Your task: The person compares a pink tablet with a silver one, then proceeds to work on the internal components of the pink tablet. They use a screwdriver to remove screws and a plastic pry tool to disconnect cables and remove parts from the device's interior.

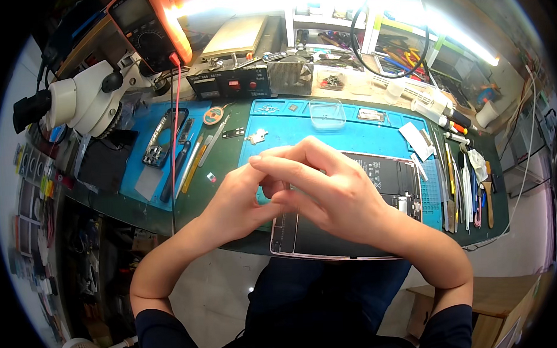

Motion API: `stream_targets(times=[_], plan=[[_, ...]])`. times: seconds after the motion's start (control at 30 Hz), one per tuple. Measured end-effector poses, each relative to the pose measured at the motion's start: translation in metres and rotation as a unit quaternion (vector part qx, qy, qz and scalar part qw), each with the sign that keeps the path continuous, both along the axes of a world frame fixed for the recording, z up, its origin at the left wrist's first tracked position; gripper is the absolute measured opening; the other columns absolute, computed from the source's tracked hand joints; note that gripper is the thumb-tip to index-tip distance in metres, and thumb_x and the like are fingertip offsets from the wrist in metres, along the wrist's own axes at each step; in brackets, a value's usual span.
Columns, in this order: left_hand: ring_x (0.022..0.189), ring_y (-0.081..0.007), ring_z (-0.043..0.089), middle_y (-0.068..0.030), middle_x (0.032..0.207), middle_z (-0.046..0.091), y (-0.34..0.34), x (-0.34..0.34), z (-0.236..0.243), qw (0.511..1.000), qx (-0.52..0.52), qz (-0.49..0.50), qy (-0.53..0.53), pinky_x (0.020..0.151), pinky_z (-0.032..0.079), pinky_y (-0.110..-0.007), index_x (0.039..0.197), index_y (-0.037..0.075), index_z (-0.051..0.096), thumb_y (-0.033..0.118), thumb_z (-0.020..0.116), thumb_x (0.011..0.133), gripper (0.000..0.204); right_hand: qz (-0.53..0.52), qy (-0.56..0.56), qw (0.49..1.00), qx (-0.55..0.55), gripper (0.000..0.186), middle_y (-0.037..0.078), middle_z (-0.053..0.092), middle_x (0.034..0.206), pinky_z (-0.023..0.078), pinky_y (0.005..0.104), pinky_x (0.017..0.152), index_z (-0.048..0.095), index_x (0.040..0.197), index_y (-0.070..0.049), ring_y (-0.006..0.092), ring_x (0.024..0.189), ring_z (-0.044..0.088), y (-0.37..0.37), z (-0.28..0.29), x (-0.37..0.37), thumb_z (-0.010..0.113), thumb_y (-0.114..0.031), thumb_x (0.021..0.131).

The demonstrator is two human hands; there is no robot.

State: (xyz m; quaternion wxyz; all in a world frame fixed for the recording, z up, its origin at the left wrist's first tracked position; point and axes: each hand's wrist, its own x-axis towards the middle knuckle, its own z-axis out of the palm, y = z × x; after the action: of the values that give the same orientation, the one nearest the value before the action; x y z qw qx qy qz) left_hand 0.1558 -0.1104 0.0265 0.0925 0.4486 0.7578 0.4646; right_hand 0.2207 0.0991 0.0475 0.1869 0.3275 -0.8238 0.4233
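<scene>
Green table (197,195) spreads all around the meeting hands, with a blue mat (289,140) past them, maybe to stop scratches. Just below the grip lies an open tablet (330,239), perhaps flat so its insides are easy to reach. Left hand (236,191) and right hand (337,187) come together over it, elbows out, fingertips close; I cannot tell if they pinch anything. Thin tools (460,186) lie right of the grip, likely for quick grabbing

- Left elbow (146,296) and right elbow (459,278) are bent outward.
- Left forearm (178,258) and right forearm (419,239) are angled inward.
- Left hand (237,192) and right hand (340,187) are held together, fingers (295,170) curved.
- Left fingers are partly hidden.
</scene>
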Motion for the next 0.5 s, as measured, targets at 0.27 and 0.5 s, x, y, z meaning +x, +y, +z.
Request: stream_targets(times=[0.27, 0.5], plan=[[0.09, -0.0208, 0.068, -0.0089, 0.1, 0.068, -0.0055, -0.004, -0.0033, 0.999, -0.047, 0.001, 0.021, 0.082, 0.055, -0.034, 0.137, 0.001, 0.057, 0.01, 0.081, 0.091, 0.053, -0.032, 0.072, 0.996, 0.031, 0.058, 0.015, 0.067, 0.116, 0.058, 0.0377, 0.086, 0.062, 0.145, -0.007, 0.0268, 0.096, 0.068, -0.0011, -0.0062, -0.0015, 0.07, 0.006, 0.089], [0.085, -0.0211, 0.067, -0.0075, 0.097, 0.067, -0.0041, -0.0008, -0.005, 1.0, 0.012, -0.005, -0.004, 0.076, 0.055, -0.035, 0.13, 0.002, 0.06, 0.013, 0.082, 0.091, 0.045, -0.006, 0.024, 0.999, -0.032, 0.06, 0.015, 0.065, 0.11, 0.058, 0.0403, 0.082, 0.059, 0.145, -0.005, 0.0321, 0.095, 0.069, -0.0049, -0.0109, -0.0002, 0.071, 0.002, 0.087]])
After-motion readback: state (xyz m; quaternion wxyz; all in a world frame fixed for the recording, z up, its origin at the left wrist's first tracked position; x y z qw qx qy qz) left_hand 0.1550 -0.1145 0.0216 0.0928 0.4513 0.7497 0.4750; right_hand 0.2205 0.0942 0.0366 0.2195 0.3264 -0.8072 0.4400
